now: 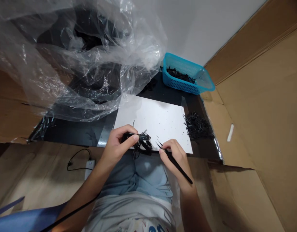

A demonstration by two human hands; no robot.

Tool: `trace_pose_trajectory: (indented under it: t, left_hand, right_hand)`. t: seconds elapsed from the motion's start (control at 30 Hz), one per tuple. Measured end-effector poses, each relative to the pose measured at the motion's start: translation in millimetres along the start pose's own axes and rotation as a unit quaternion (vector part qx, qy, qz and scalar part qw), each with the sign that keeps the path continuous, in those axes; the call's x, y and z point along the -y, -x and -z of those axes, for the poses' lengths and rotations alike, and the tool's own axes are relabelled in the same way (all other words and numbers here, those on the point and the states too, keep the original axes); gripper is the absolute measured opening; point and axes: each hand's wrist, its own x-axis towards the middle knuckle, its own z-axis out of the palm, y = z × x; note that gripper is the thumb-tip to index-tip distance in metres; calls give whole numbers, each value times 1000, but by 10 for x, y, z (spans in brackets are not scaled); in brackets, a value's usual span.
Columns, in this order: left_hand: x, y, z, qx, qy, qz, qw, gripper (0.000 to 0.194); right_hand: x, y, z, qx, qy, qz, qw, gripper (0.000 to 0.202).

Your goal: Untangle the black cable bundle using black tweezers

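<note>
L hand (118, 140) at near edge of white rectangular paper sheet (162, 112), thumb + fingers pinching glossy black bundle w/ thin curly ends (145, 145); bundle overhangs that edge. R hand (173, 153) just right, gripping slim black pointed tweezers (176, 163); tips slightly apart, near bundle, not touching.

Technique (my judgement): pinch firm, close to working spot; pick one strand at a time, light squeeze, no yanking; stay over paper, white bkgd helps.

Beyond: black specks on sheet; tangled black loop pile (198, 125) at right; far right, blue perforated plastic basket (179, 86) w/ dark scraps (179, 75).
</note>
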Motion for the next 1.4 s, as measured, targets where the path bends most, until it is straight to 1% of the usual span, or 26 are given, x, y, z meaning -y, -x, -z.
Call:
trace_pose_trajectory:
  t: [0.07,0.17,0.2,0.23,0.3,0.37,0.4,0.43,0.47,0.5,0.57,0.6,0.63,0.67,0.7,0.77,0.83,0.9,1.0,1.1,1.17,1.2,1.23,1.3,1.4]
  left_hand:
    - [-11,-2,-3,-3,-5,1,1000,13]
    - [-30,-6,5,-2,-9,10,1000,14]
    - [-38,-9,9,1,-8,13,1000,13]
    - [-47,-12,12,5,-6,13,1000,13]
    - [-71,-18,13,24,-1,11,1000,12]
    - [-99,-22,2,47,5,7,999,10]
    - [-111,-22,-6,56,8,5,998,10]
    - [-119,-22,-15,63,10,4,998,10]
    - [-123,-21,-23,66,11,4,998,10]
    - [-123,-20,-27,67,12,4,998,9]
    - [-113,-23,-17,65,10,7,998,9]
    - [-106,-27,-3,61,5,10,998,9]
    - [-101,-34,17,59,-2,13,998,11]
    - [-100,-42,40,65,-10,18,998,13]
    - [-104,-52,63,80,-16,20,996,15]
    - [-133,-75,94,133,-21,21,991,16]
    - [-183,-101,89,180,-28,10,983,18]
    - [-234,-124,45,189,-54,2,981,19]
    - [-259,-143,-44,163,-91,-6,982,16]
    - [-205,-134,-96,123,-100,-19,987,16]
    - [-153,-115,-103,90,-100,-25,991,15]
    - [-131,-102,-102,72,-100,-29,992,15]
    - [-113,-90,-101,58,-103,-34,992,15]
    - [-94,-68,-98,34,-115,-50,991,15]
    - [-94,-50,-102,3,-144,-76,987,15]
  right_hand:
    - [15,4,49,1,17,12,1000,9]
    - [-5,34,71,-38,-18,-4,999,4]
    - [-16,46,59,-58,-54,-24,997,3]
    - [-24,53,37,-79,-103,-49,990,7]
    - [-14,36,-33,-123,-209,-93,966,14]
    - [30,-36,-124,-153,-280,-108,941,13]
    - [60,-89,-171,-153,-307,-103,934,11]
    - [91,-148,-214,-140,-339,-98,925,11]
    - [121,-208,-253,-113,-381,-97,912,14]
    - [146,-263,-284,-77,-432,-99,893,17]
    - [183,-342,-318,-9,-525,-113,843,19]
    - [195,-363,-321,7,-552,-119,825,18]
    - [204,-372,-315,6,-563,-120,818,18]
    - [212,-371,-301,-4,-560,-116,821,17]
    - [221,-363,-282,-19,-545,-108,831,17]
    - [239,-342,-238,-39,-500,-79,862,18]
    - [257,-329,-202,-37,-455,-49,888,19]
    - [265,-332,-189,-27,-425,-30,904,20]
    - [239,-359,-208,-28,-398,-19,917,17]
    - [180,-370,-227,-84,-365,15,927,19]
    - [155,-347,-212,-127,-330,37,934,20]
    - [154,-326,-196,-138,-310,45,940,19]
    - [164,-300,-177,-138,-288,53,946,18]
    - [206,-240,-139,-133,-261,63,954,22]
    - [289,-165,-123,-123,-254,76,956,27]
